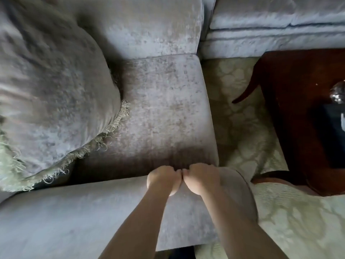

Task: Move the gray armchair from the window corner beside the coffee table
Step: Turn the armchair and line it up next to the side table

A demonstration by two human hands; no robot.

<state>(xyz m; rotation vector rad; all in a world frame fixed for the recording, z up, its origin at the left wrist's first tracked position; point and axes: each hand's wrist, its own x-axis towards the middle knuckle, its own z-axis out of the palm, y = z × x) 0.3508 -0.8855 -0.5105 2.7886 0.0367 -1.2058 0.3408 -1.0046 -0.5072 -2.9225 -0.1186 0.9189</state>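
The gray velvet armchair (158, 113) fills most of the view, seen from above its near armrest (74, 217). My left hand (163, 181) and my right hand (200, 179) sit side by side on the front end of that armrest, fingers curled over its inner edge and gripping it. The fingertips are hidden behind the armrest edge. The dark wooden coffee table (306, 109) stands to the right, a strip of rug apart from the chair's front.
A gray fringed cushion (52, 101) lies on the seat at the left. A gray sofa (270, 27) runs along the top right, close to the chair's far armrest. Pale patterned rug (242, 116) covers the floor. A glass object (337, 94) sits on the table.
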